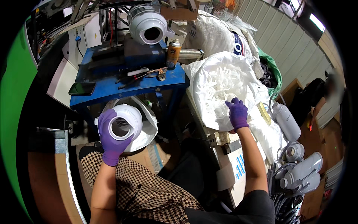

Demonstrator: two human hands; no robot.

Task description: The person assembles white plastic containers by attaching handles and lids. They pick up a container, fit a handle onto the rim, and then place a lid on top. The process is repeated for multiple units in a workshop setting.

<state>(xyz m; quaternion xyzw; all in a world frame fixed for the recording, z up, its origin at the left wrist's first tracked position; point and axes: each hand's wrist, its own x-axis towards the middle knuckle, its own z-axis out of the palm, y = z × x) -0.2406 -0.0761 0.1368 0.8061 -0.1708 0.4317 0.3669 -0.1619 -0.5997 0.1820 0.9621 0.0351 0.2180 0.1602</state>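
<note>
My left hand, in a purple glove, is wrapped around a white plastic jug. The jug's wide round opening is turned up toward me, and its body sits over a white plastic bag. On the right, my purple-gloved right hand is at the near edge of a heap of white plastic rings. Its thumb and fingertips are closed at one pale ring. The heap lies in a big open white sack.
A blue metal table carries a phone, hand tools, a spray can and a machine holding another white jug. Grey-white bottles stand at the right. Another person is at the far right.
</note>
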